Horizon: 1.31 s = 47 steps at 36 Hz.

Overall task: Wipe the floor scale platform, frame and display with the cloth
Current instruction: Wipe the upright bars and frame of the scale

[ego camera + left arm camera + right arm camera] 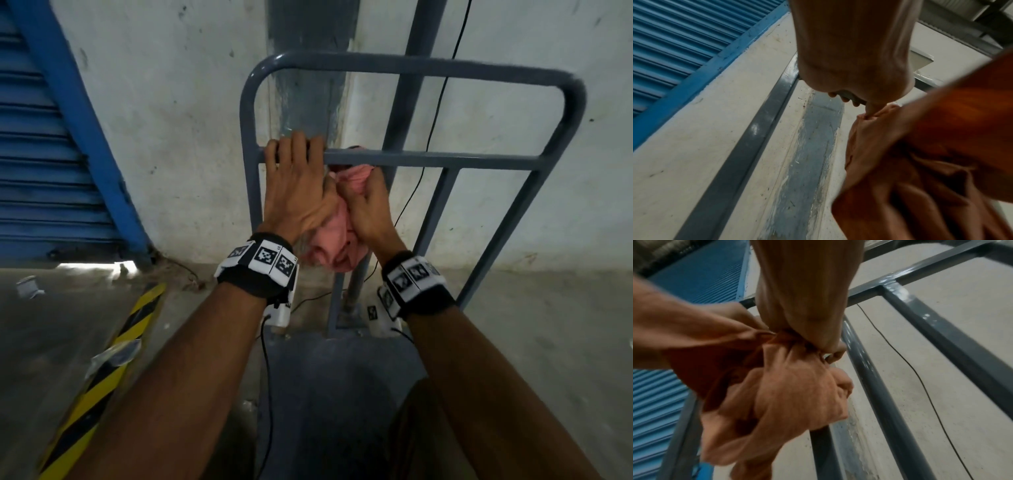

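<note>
We see two hands up at the grey frame [411, 159] of the scale. The left hand [298, 192] lies over the middle bar. Its fingers [291, 147] curl over the top of the bar and hold on to it. In the left wrist view the fingertips [844, 99] peek out under the bar.

The right hand [368, 212] is just beside the left one, under the same bar. It is closed tight on the pink cloth [332, 240]. The top of the cloth is bunched up against the bar, and a bit pokes out behind it. The rest hangs down between the two wrists. In the right wrist view the cloth [781, 394] droops in big folds under the right hand [807, 305].

The platform [329, 394] is dark and sits low, between the arms. A black cable [435, 130] runs down the white wall [171, 120] behind the frame. A blue shutter [37, 154] is on the left. A yellow and black strip [102, 377] lies on the floor [531, 342].

We cannot see the display.
</note>
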### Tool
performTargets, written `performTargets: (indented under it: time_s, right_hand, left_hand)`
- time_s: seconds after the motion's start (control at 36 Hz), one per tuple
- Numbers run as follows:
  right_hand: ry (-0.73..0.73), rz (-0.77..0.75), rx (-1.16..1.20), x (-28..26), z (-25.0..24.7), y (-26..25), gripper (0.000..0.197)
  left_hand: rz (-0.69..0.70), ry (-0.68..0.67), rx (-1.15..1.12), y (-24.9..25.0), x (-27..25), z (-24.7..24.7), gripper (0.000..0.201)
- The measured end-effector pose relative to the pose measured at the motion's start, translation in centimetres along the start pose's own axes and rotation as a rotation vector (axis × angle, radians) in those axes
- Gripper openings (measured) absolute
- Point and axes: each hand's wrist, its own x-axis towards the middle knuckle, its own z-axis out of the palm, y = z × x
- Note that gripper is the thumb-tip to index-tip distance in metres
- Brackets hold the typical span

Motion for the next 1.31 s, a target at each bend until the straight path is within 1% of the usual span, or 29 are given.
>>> performTargets:
  time_s: [0.08,0.17,0.22,0.28,0.33,0.39,0.44,0.47,0.5,0.53,0.56,0.61,0.64,0.69,0.72,0.75,0.78,0.83,0.86,0.89,0.92,0.94,0.97,1.0,1.06,1.11,1.17,1.22,1.31]
  right_hand:
    - [0.060,0.037,0.073,0.5,0.6,-0.9,0.029]
    - [0.053,0.122,0.272,0.4,0.8,-1.4,0.017]
    - [0.044,0.171,0.332,0.4,0.9,-1.4,0.018]
    - [0.001,0.217,0.324,0.4,0.8,-0.6,0.018]
    - [-0.059,0.275,0.320,-0.1,0.7,0.4,0.029]
    - [-0.098,0.303,0.300,-0.6,0.6,0.4,0.035]
    - [-0.150,0.280,0.271,-0.1,0.7,-0.2,0.033]
    - [-0.132,0.265,0.245,0.4,0.8,-1.0,0.026]
    - [-0.097,0.269,0.299,0.9,0.9,-1.6,0.014]
    - [-0.054,0.288,0.377,1.5,1.0,-2.0,0.008]
    - [-0.005,0.302,0.409,2.0,1.2,-2.0,0.013]
    - [0.039,0.296,0.415,2.3,1.5,-2.0,0.020]
    - [0.043,0.283,0.422,2.2,1.6,-1.8,0.020]
    - [0.071,0.269,0.431,1.7,1.7,-1.8,0.006]
    - [0.078,0.273,0.440,1.7,1.8,-1.7,0.015]
    - [0.067,0.268,0.424,1.8,1.7,-1.6,0.025]
    - [0.048,0.261,0.401,1.8,1.6,-1.5,0.033]
    - [0.017,0.235,0.366,1.7,1.5,-0.8,0.041]
    - [0.017,0.216,0.373,1.7,1.4,-0.1,0.042]
    - [0.012,0.211,0.380,1.5,1.4,0.4,0.041]
    - [0.010,0.218,0.379,1.3,1.5,1.1,0.041]
    - [0.004,0.226,0.382,1.0,1.6,1.6,0.044]
    - [-0.005,0.237,0.381,0.6,1.7,2.0,0.048]
    - [-0.015,0.242,0.384,0.3,1.8,2.3,0.051]
    - [-0.027,0.246,0.370,0.0,2.0,2.9,0.048]
    - [-0.033,0.254,0.332,0.1,1.9,3.1,0.042]
    - [-0.042,0.266,0.272,0.4,1.8,3.3,0.037]
    - [-0.041,0.261,0.244,0.6,1.6,2.5,0.038]
    - [0.033,0.227,0.344,1.7,1.8,0.6,0.030]
  left_hand:
    - [0.004,0.001,-0.019,-0.2,0.2,-0.4,0.044]
    - [-0.010,-0.025,-0.042,-0.3,0.7,-0.6,0.046]
    - [-0.013,-0.059,-0.056,-0.4,1.0,-0.8,0.052]
    - [-0.012,-0.076,-0.070,-0.4,1.0,-1.1,0.059]
    - [-0.011,-0.091,-0.068,-0.3,0.8,-1.5,0.065]
    - [-0.009,-0.099,-0.060,-0.2,0.7,-1.9,0.060]
    - [-0.009,-0.112,-0.055,-0.1,0.7,-2.2,0.061]
    - [-0.009,-0.126,-0.056,-0.1,0.7,-2.3,0.066]
    - [-0.008,-0.137,-0.058,-0.2,0.7,-2.3,0.070]
    - [-0.005,-0.137,-0.061,-0.3,0.7,-2.2,0.072]
    - [0.002,-0.133,-0.064,-0.4,0.7,-2.2,0.071]
    - [0.018,-0.149,-0.076,-0.5,0.5,-2.4,0.070]
    - [0.029,-0.158,-0.098,-0.6,0.4,-2.5,0.071]
    - [0.026,-0.166,-0.232,-0.9,0.0,-2.9,0.073]
    - [0.007,-0.122,-0.353,-1.1,-0.4,-3.1,0.070]
    - [-0.024,-0.036,-0.471,-1.3,-1.0,-3.1,0.064]
    - [-0.074,0.085,-0.548,-1.5,-1.8,-3.1,0.061]
    - [-0.264,0.351,-0.560,-2.1,-3.5,-2.5,0.060]
    - [-0.392,0.423,-0.545,-2.5,-4.1,-2.0,0.059]
    - [-0.518,0.430,-0.564,-3.0,-4.5,-1.3,0.059]
    - [-0.634,0.370,-0.643,-3.6,-4.8,-0.4,0.057]
    - [-0.744,0.267,-0.777,-4.1,-4.7,0.4,0.049]
    - [-0.842,0.139,-0.949,-4.4,-4.4,0.9,0.034]
    - [-0.905,0.053,-1.075,-4.7,-4.3,1.6,0.023]
    - [-0.923,0.013,-1.142,-5.4,-4.3,2.6,0.037]
    - [-0.889,0.038,-1.161,-5.9,-4.3,3.7,0.044]
    - [-0.851,0.050,-1.177,-6.2,-4.3,4.5,0.045]
    - [-0.822,0.071,-1.164,-6.2,-4.3,4.8,0.044]
    - [-0.784,0.091,-1.161,-6.2,-4.5,4.9,0.044]
